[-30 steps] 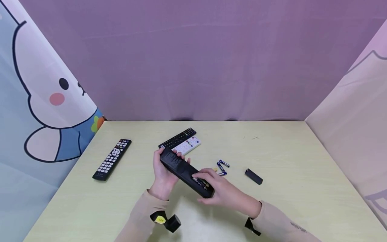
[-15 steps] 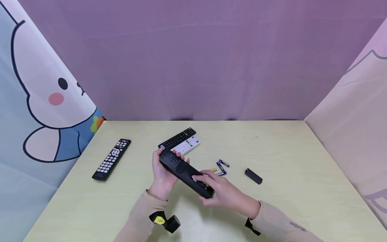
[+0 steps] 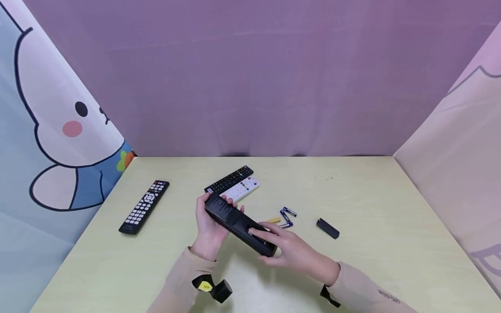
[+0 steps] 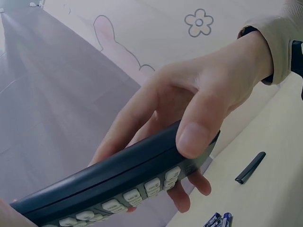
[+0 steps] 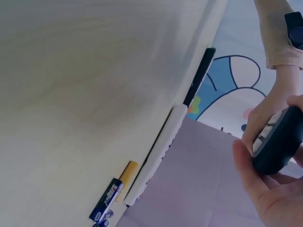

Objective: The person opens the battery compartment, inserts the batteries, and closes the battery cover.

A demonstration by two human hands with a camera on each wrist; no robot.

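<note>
A black remote control is held above the table, its back facing up. My left hand grips the far left end, with the thumb along the edge and fingertips showing on the other side. My right hand grips the near end; one finger lies over the battery compartment and hides most of it. In the left wrist view, the right thumb presses the remote's side above its white buttons. The compartment's contents are too dark to tell. Nearest the right hand lie several blue batteries and a yellow battery.
A loose black battery cover lies right of the batteries. Behind the hands, a black remote and a white remote lie side by side. Another black remote with white buttons lies at left. Fabric walls enclose the table.
The right hand shifts slightly at the compartment, and the batteries seen inside it earlier are now hardly visible. More of the yellow battery shows on the table. The left hand stays nearly still.
</note>
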